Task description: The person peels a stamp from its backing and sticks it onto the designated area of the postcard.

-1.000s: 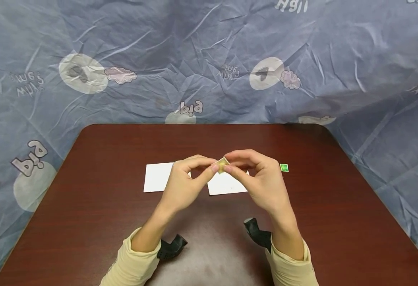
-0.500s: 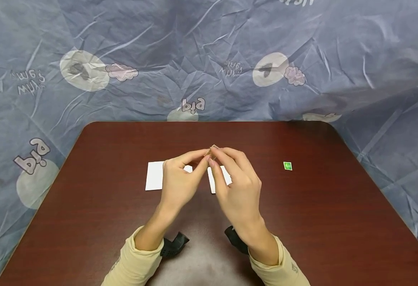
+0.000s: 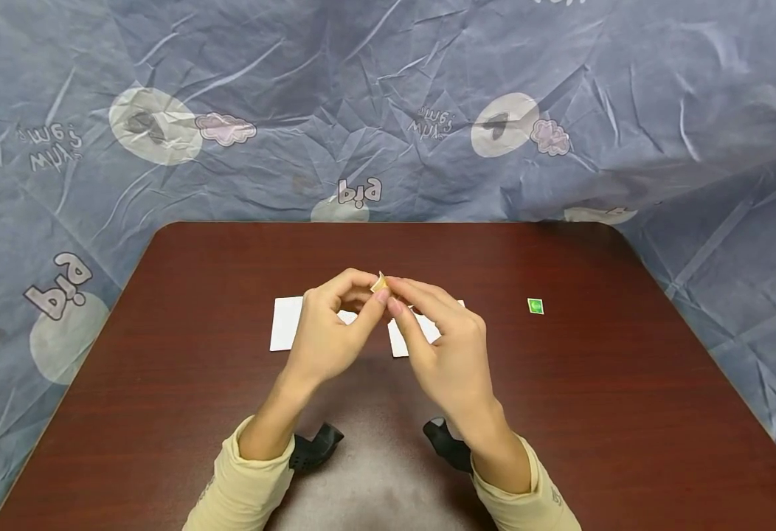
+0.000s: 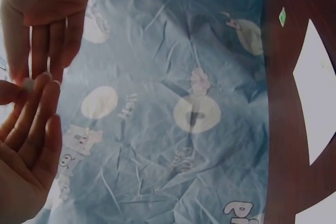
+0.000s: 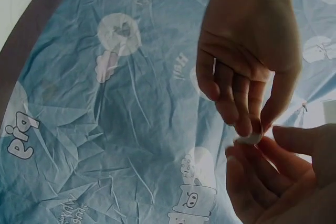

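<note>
Both hands meet above the middle of the table. A small square sticker (image 3: 379, 282), pale yellow with a white edge, looks bent at one corner. My left hand (image 3: 328, 324) pinches it between thumb and fingers. My right hand (image 3: 448, 346) has its thumb and fingertips at the sticker's right side, where the fingers partly hide it. In the right wrist view, only a whitish bit of the sticker (image 5: 251, 139) shows between the fingertips. Beneath the hands lie two white cards, the left card (image 3: 286, 324) and the right card (image 3: 400, 343), both partly covered.
A small green square sticker (image 3: 535, 306) with a white border lies on the dark red-brown table (image 3: 594, 405), right of the cards. Behind the table hangs a wrinkled blue cloth (image 3: 282, 147) with printed figures. Black wrist devices (image 3: 317, 446) project from the pale sleeves.
The hands have moved slightly left with the sticker. It lay flat between both hands' fingertips, then turned edge-on, and now shows a bent corner. The right hand has drawn in closer to the left.
</note>
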Demonstrator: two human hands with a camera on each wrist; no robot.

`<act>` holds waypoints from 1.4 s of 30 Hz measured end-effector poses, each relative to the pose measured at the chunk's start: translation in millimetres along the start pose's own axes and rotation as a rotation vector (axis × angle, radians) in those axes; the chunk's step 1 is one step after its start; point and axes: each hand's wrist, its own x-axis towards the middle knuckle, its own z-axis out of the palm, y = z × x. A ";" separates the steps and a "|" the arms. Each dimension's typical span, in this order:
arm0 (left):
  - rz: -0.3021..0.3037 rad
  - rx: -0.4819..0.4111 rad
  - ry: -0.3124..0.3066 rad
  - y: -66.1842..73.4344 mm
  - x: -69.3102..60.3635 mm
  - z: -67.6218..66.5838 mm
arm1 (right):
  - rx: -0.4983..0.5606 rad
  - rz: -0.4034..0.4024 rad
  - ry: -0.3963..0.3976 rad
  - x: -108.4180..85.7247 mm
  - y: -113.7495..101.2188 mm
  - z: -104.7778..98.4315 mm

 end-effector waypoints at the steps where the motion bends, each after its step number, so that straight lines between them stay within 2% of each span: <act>1: 0.033 -0.001 -0.007 -1.2 -0.2 -0.7 | 0.026 0.007 -0.012 0.0 -0.6 -0.9; 7: 0.152 0.001 0.004 -3.7 -0.7 -2.6 | 0.126 0.047 -0.063 -0.3 -4.2 -4.1; 12: 0.197 0.056 0.020 -4.5 -0.9 -1.3 | 0.104 0.078 -0.027 -1.2 -3.4 -3.1; 17: 0.211 0.106 0.040 -4.9 -0.6 0.6 | 0.110 0.084 0.029 -0.2 -1.8 -2.1; 18: 0.206 0.105 0.047 -4.6 -0.6 1.0 | 0.121 0.090 0.037 0.1 -1.8 -1.9; 20: 0.153 0.067 0.051 -3.7 -1.2 1.6 | 0.166 0.105 0.050 0.4 -1.8 -1.6; 24: -0.018 -0.095 0.037 0.4 -2.1 2.0 | 0.260 0.169 0.068 0.5 -2.0 -0.9; 26: -0.080 -0.160 0.030 2.3 -2.3 2.4 | 0.315 0.207 0.080 0.4 -2.4 -0.8; 28: -0.094 -0.170 0.033 2.8 -1.8 3.0 | 0.369 0.249 0.087 0.2 -2.2 -0.7; 32: -0.083 -0.146 0.079 4.4 -0.9 4.5 | 0.475 0.317 0.076 0.9 -0.7 -0.7; 34: -0.087 -0.158 0.097 5.5 -0.4 5.0 | 0.485 0.325 0.066 1.4 0.1 -0.9; 39: -0.133 -0.205 0.102 7.7 -0.3 6.1 | 0.374 0.338 0.000 2.7 0.4 -1.7; 42: -0.153 -0.190 0.098 7.9 -0.2 5.6 | 0.316 0.361 -0.063 3.8 0.4 -2.4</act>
